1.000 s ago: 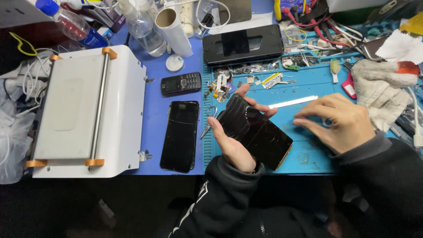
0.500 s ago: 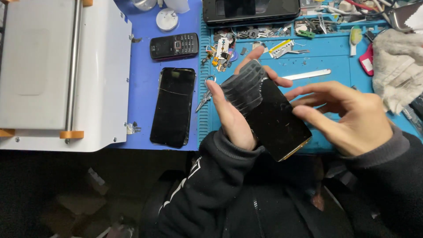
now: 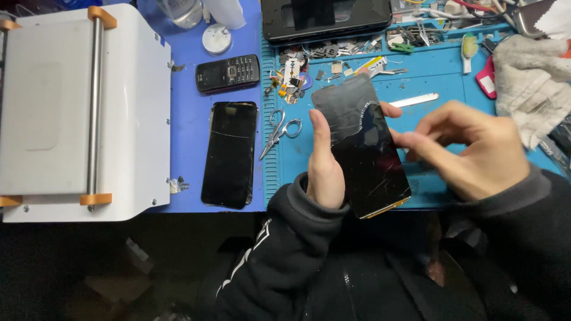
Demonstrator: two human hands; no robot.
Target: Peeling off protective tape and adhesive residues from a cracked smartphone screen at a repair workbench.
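My left hand grips a black smartphone with a cracked, scratched screen, held face up above the blue work mat. Its thumb lies along the phone's left edge and fingertips show at the right edge. My right hand hovers just right of the phone, fingers bent, fingertips touching or almost touching its right edge. Both sleeves are black.
A second black cracked phone lies flat to the left, small scissors beside it. A black keypad phone lies further back. A white machine fills the left. Small parts, a metal strip, a cloth and a black device lie beyond.
The view has shifted and drawn closer. The phone has turned more upright in my left hand and my right hand has eased slightly off its right edge.
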